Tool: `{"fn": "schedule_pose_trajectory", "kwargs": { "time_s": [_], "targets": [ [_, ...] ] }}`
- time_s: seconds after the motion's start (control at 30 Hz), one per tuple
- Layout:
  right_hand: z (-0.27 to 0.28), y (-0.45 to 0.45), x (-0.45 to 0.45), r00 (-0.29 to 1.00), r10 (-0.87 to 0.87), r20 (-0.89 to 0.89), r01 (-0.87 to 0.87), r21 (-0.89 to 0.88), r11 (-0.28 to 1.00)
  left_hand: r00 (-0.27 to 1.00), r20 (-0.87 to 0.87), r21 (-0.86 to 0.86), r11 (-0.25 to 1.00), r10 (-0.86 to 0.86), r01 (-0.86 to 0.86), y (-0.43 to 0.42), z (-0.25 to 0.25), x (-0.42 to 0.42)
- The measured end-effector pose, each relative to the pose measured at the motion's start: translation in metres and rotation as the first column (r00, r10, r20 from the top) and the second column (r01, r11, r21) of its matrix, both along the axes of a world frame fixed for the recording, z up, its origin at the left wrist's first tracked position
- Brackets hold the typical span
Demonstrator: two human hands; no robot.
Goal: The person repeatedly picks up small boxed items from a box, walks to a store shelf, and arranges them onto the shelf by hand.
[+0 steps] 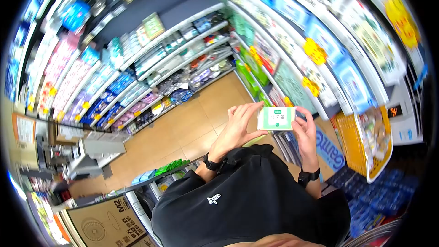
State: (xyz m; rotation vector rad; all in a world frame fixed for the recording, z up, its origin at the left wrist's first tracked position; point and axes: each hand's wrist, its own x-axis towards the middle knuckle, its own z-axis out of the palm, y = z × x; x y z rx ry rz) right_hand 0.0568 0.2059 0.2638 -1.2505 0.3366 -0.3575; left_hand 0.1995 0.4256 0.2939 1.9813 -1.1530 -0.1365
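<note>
A small green and white box of toothpicks (pixel 277 118) with dark printed characters is held up in front of my chest, printed face toward me. My right hand (pixel 307 135) grips its right end between fingers and thumb. On the opposite end, my left hand (pixel 234 127) has its index finger at the upper corner and its thumb at the lower corner, closed around that side. Both wrists wear black bands.
Shelves (pixel 183 41) of packaged goods line the far and left sides, and another rack (pixel 292 59) with yellow price tags rises at right. Beside me on the right is a yellow basket (pixel 354 144) with items inside. A cardboard fan box (pixel 103 224) sits lower left.
</note>
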Motion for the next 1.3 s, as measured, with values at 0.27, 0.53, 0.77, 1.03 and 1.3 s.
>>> {"fn": "schedule_pose_trajectory", "kwargs": {
  "time_s": [0.27, 0.53, 0.77, 1.03, 1.3],
  "targets": [
    [0.014, 0.073, 0.123, 0.974, 0.226, 0.027, -0.227, 0.037, 0.973, 0.953, -0.041, -0.182, 0.936, 0.299, -0.301, 0.092, -0.004, 0.056],
    [0.011, 0.123, 0.187, 0.941, 0.336, -0.041, -0.338, -0.044, 0.940, 0.894, -0.065, -0.176, 0.876, 0.444, -0.448, 0.152, -0.011, 0.090],
    [-0.007, 0.135, 0.223, 0.882, 0.465, -0.078, -0.469, -0.035, 0.883, 0.832, -0.095, -0.182, 0.812, 0.547, -0.554, 0.172, -0.019, 0.103],
    [-0.015, 0.141, 0.278, 0.838, 0.540, -0.080, -0.540, 0.028, 0.841, 0.764, -0.166, -0.201, 0.737, 0.624, -0.646, 0.175, -0.024, 0.126],
    [-0.010, 0.113, 0.361, 0.800, 0.597, -0.065, -0.597, 0.022, 0.802, 0.723, -0.089, -0.092, 0.717, 0.685, -0.691, 0.151, -0.036, 0.199]
  ]
}}
